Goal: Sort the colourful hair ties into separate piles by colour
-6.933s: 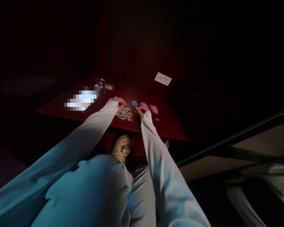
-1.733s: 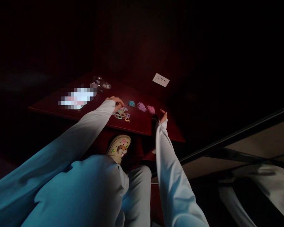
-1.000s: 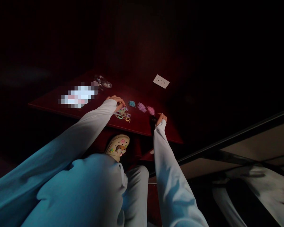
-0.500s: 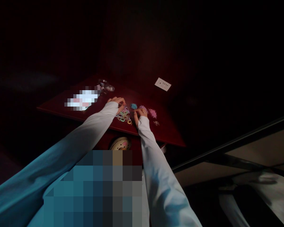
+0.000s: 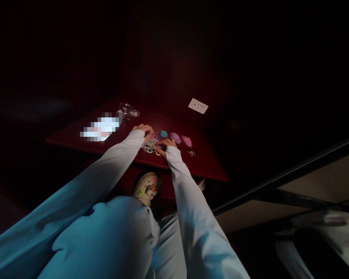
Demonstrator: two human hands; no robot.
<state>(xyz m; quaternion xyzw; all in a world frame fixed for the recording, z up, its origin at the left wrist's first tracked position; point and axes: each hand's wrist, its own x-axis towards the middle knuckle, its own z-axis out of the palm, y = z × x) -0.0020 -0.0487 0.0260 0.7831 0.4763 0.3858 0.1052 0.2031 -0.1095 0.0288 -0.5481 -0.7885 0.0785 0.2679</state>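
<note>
A mixed heap of small coloured loops, which look like hair ties, lies near the table's front edge. My left hand rests at the heap's back left, its fingers curled down; whatever is between them is hidden. From the right, my right hand reaches over the heap with forefinger and thumb apart, the fingertips among the loops. Behind and to the right of that hand sit separate small piles: a blue pile, a purple pile, a pink pile and a small yellowish pile.
On the dark red table, a lit phone-like screen lies at left, with clear plastic containers behind it. A white socket plate is beyond the piles. Below the table edge shows a beige clog.
My right hand has moved left, from beside the purple pile onto the mixed heap, uncovering the purple pile. My left hand stays almost in place. The view has shifted slightly.
</note>
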